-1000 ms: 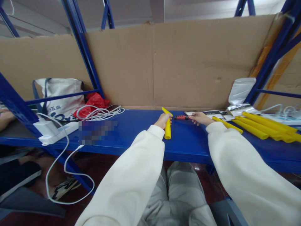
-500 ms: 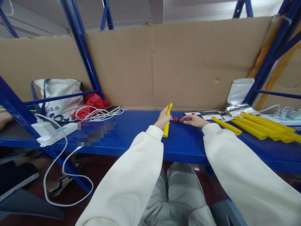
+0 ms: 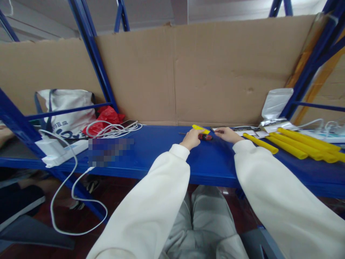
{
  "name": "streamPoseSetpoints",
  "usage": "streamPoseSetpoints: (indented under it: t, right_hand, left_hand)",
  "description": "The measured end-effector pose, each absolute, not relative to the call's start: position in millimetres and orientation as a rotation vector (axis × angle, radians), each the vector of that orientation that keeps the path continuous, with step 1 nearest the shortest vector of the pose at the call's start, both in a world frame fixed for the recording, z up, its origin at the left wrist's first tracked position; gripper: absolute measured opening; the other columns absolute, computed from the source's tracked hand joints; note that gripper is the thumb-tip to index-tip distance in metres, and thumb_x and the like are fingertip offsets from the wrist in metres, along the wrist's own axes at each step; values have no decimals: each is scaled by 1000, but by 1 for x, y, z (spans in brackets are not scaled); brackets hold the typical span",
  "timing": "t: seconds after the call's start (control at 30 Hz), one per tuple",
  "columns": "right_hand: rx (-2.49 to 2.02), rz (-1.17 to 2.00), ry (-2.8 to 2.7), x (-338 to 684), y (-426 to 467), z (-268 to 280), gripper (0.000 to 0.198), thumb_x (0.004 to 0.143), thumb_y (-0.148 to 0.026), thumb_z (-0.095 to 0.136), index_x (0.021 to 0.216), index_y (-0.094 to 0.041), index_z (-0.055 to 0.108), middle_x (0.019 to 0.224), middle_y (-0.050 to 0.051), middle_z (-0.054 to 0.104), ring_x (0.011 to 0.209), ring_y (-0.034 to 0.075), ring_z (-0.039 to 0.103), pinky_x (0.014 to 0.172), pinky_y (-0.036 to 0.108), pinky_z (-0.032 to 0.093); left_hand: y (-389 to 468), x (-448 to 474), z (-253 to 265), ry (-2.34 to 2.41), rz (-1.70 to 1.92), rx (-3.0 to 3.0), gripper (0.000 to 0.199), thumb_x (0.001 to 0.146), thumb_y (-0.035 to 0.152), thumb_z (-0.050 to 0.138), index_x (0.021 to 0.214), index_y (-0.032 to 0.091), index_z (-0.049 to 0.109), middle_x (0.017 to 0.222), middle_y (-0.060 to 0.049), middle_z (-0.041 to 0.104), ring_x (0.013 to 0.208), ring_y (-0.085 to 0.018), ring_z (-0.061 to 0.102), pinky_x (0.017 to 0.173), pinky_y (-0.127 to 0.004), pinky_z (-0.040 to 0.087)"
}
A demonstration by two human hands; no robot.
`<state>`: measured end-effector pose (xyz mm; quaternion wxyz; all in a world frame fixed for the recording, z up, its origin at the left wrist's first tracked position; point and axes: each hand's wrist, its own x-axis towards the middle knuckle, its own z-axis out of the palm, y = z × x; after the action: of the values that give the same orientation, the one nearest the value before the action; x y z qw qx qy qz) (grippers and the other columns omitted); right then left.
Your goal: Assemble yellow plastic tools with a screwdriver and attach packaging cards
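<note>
My left hand (image 3: 191, 139) is closed around a short yellow tube (image 3: 199, 128), which now lies slanted with its far part showing past the fingers. Just beside that hand is a screwdriver (image 3: 206, 137) with a red and black handle; its thin shaft points left and passes behind my fingers. My right hand (image 3: 228, 134) is a little to the right, fingertips pinched together close to the tube's right end. Something small and dark appears at those fingertips, too small to name. White cards (image 3: 241, 132) lie just behind the right hand.
Several yellow tubes (image 3: 299, 146) lie on the blue shelf (image 3: 153, 151) at the right, by a silver pouch (image 3: 277, 104). At the left are a cloth bag (image 3: 70, 111), a red plastic bag (image 3: 109, 115), coiled white cable (image 3: 115, 131) and a power strip (image 3: 70, 151). Cardboard (image 3: 215, 72) stands behind.
The yellow tube has tipped from nearly upright to slanting right in my left hand. My right hand has come off the screwdriver handle and moved slightly right and up.
</note>
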<state>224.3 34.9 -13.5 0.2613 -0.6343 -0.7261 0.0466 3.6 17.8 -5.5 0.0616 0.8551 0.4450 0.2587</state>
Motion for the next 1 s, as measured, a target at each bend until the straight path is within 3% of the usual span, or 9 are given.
streamPoseSetpoints:
  t: [0.2,0.4,0.67,0.8,1.0]
  right_hand:
    - [-2097,-148,-1733,257,33,-17,43,85,-12,42,120,-9,66,120,20,65,114,29,60,96,35,44]
    - [-2217,-133,-1834,267,43,-30,48,79,-9,47,122,-14,65,123,17,64,117,28,58,96,37,45]
    - [-2274,-133,-1838,260,52,-30,52,85,-21,46,135,-25,56,131,18,56,123,37,48,96,56,41]
    - [-2270,-162,-1834,258,58,-30,48,85,-26,49,132,-26,59,129,19,55,122,37,48,96,55,41]
    - [-2342,-154,-1917,252,58,-26,51,88,-19,41,136,-26,56,136,18,49,128,35,44,98,50,42]
  left_hand:
    - [8,4,-5,1383,706,2557,59,77,-3,53,130,22,60,132,-15,55,119,-28,58,106,-40,41]
    - [12,6,-7,1269,758,2476,60,70,-7,54,118,26,68,124,-7,63,123,-25,53,108,-36,39]
    - [10,5,-4,1294,714,2546,59,71,-5,53,121,24,67,123,-9,65,122,-27,55,107,-38,40]
    - [10,5,-4,1276,711,2568,60,74,-4,52,127,22,63,127,-10,62,123,-26,54,107,-37,39]
    - [11,7,-6,1254,734,2587,61,75,-3,51,128,24,62,129,-10,61,123,-26,54,107,-36,40]
